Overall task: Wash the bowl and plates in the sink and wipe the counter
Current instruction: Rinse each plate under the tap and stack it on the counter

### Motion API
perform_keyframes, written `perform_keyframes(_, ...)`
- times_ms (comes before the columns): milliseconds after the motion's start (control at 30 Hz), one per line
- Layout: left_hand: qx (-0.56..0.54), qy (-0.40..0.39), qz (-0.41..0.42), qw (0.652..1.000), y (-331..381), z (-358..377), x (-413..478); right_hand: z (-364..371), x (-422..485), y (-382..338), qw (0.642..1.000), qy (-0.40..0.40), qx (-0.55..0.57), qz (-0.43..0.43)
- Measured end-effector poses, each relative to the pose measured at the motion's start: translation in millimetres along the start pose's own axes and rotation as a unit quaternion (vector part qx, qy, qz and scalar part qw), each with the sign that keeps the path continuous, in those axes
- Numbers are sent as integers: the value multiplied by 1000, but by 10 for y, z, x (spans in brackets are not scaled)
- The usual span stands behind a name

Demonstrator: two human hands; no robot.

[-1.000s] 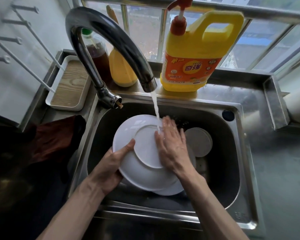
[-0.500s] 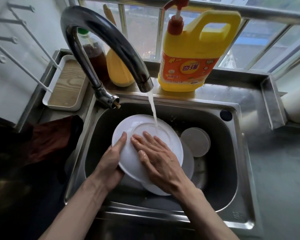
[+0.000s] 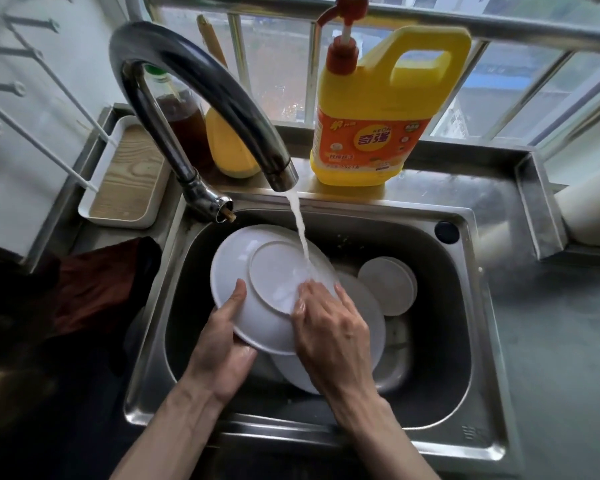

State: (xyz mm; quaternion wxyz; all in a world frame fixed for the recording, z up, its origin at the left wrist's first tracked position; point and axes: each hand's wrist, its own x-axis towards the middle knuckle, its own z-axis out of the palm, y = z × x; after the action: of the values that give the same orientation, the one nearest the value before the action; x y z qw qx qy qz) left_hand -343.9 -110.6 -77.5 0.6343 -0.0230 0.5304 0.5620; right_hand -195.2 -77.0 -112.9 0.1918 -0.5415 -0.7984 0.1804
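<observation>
White plate (image 3: 243,271); yellow detergent jug (image 3: 378,98), orange label, red pump; steel-grey sink (image 3: 465,341); wood-grain tray (image 3: 129,174).

Sink (image 3: 478,306): brushed steel, wet sheen.
Tap (image 3: 187,60) behind sink: dark polished metal, glossy.
Plate (image 3: 236,271) in sink: white, smooth, glossy, wet.
Jug (image 3: 378,98) behind sink: yellow plastic, smooth, slight gloss.
Tray (image 3: 118,220) left of sink: white rim, matt wood-grain base.
Cloth (image 3: 94,289) left of sink: dark red fabric, matt.
Worktop (image 3: 551,341) right of sink: grey, matt.
</observation>
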Motion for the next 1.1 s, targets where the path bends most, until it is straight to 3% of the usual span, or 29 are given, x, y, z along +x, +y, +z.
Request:
perform_keyframes(200,-77,1,-59,995,-42,-54,-8,-28,-109,-119,985,-88,124,-80)
perform_keyframes(300,-55,-16,-51,997,-27,-102,-31,-45,40,-62,979,-181,63,-71)
perform_keyframes(433,-25,-28,-40,998,18,-149,-60,19,260,174,985,-170,28,3)
perform_keyframes(500,-32,-22,-38,999,64,-177,-60,12,352,258,978,-144,116,95)
perform_keyframes(600,-35,-36,-41,998,109,-242,-59,-58,456,309,891,-93,353,271)
perform_keyframes(667,4,-46,-37,998,117,-309,-40,-80,486,360,840,-67,434,318)
perform_keyframes(833,189,-34,-4,981,276,-526,60,-184,530,559,805,-64,502,310)
perform_keyframes(967,297,-47,40,953,385,-414,152,-245,582,583,830,-134,475,261)
perform_keyframes(1100,343,-49,58,936,451,-167,248,-326,690,494,868,-98,414,257)
